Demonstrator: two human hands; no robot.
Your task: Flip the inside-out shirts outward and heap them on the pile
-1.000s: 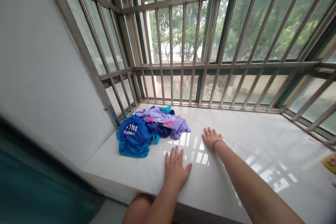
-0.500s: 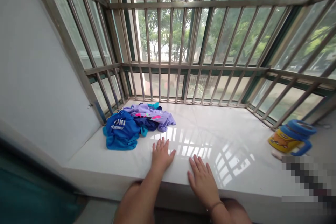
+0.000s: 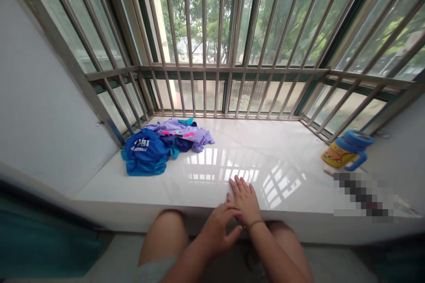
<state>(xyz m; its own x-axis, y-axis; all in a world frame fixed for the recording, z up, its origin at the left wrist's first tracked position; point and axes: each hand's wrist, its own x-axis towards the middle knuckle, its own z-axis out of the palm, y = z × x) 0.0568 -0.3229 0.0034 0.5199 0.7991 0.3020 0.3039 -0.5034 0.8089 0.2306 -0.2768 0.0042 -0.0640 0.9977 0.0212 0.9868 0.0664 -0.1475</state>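
My right hand (image 3: 245, 203) lies palm down by the front edge of the white sill (image 3: 206, 190), its fingers stretched out and nothing in it. A thin band (image 3: 256, 223) circles that wrist. Just left of it, my left hand (image 3: 219, 226) is open and slightly curved, thumb apart. Its fingertips overlap the side of my right hand; whether they press on it I cannot tell. Farther back on the left lies a crumpled heap of clothes: a blue garment (image 3: 146, 154) with white lettering, and a lavender garment (image 3: 186, 132) with pink print.
A blue and yellow mug (image 3: 348, 150) with a blue handle stands at the right end of the sill. In front of it is a pixelated patch (image 3: 361, 194). Metal bars (image 3: 219, 70) line the window behind. My bare knees (image 3: 166, 234) are under the front edge.
My left hand has come off the sill and moved right and back toward me, over to my right hand. The view has tipped downward and shifted slightly right.
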